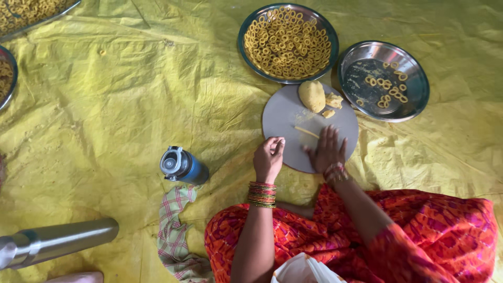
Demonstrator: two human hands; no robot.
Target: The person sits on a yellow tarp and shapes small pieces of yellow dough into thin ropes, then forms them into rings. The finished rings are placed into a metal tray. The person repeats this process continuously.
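A round grey board (pixel 285 112) lies on the yellow sheet in front of me. On its far side sit a lump of yellow dough (pixel 312 96) and small dough bits (pixel 333 100). My right hand (pixel 327 151) lies flat on the board, fingers spread, over the near end of a thin dough rope (pixel 306 131). My left hand (pixel 269 157) hovers at the board's near left edge with its fingers curled together; I see nothing in it. Both wrists carry bangles.
A steel plate (pixel 246 31) heaped with dough rings and a second plate (pixel 419 84) with several rings stand beyond the board. A blue flask (pixel 184 166) and checked cloth (pixel 175 230) lie left. A steel cylinder (pixel 57 241) lies at bottom left. More trays (pixel 10 78) at far left.
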